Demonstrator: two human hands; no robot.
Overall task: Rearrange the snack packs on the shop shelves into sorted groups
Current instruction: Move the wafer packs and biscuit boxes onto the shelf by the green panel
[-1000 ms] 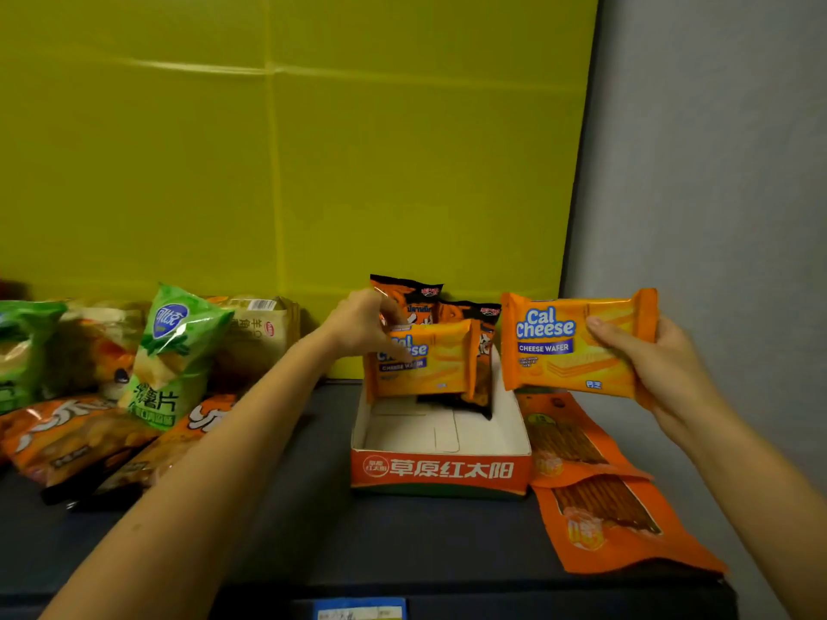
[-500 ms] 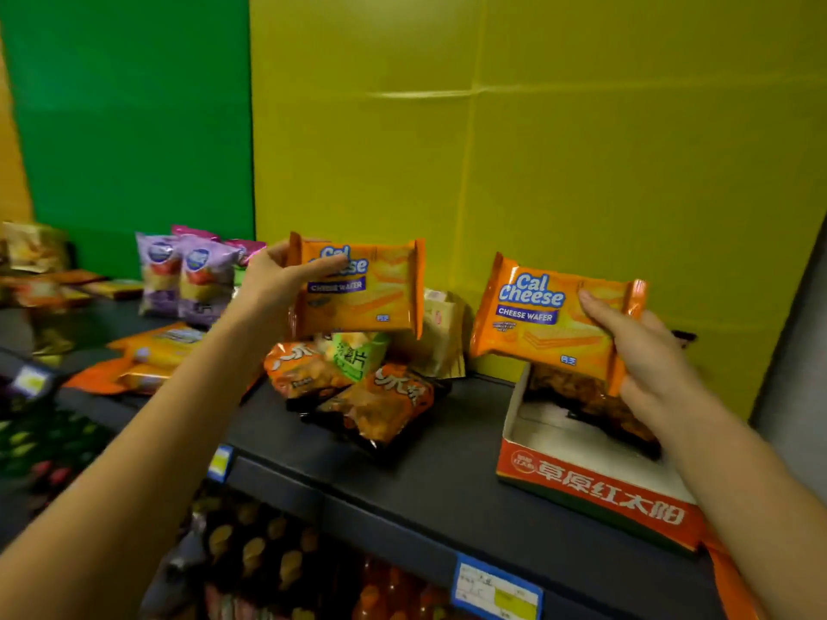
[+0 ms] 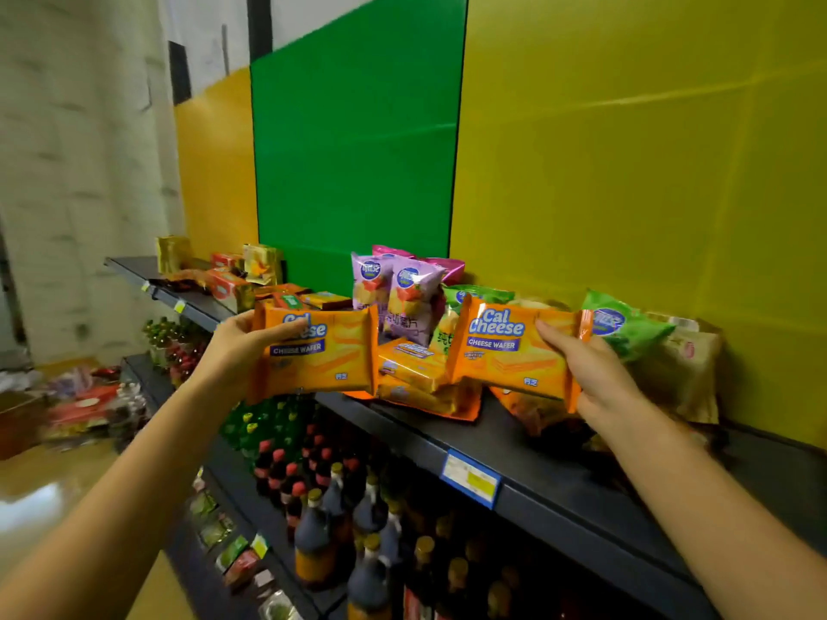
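From the head view I am looking along a dark shop shelf (image 3: 528, 445) backed by green (image 3: 358, 140) and yellow wall panels (image 3: 635, 172), with a pale brick wall (image 3: 76, 172) running off at the far left. My left hand (image 3: 237, 351) is gripping one Cal Cheese wafer pack (image 3: 322, 355) by its left end, fingers curled shut around it, holding it out past the shelf's front edge. My right hand (image 3: 595, 378) is clasping a second Cal Cheese pack (image 3: 505, 351) by its right end above the shelf. Between them more orange wafer packs (image 3: 416, 373) are lying stacked on the shelf, purple chip bags (image 3: 402, 293) standing behind. Dark bottles (image 3: 322, 521) are filling the shelf below.
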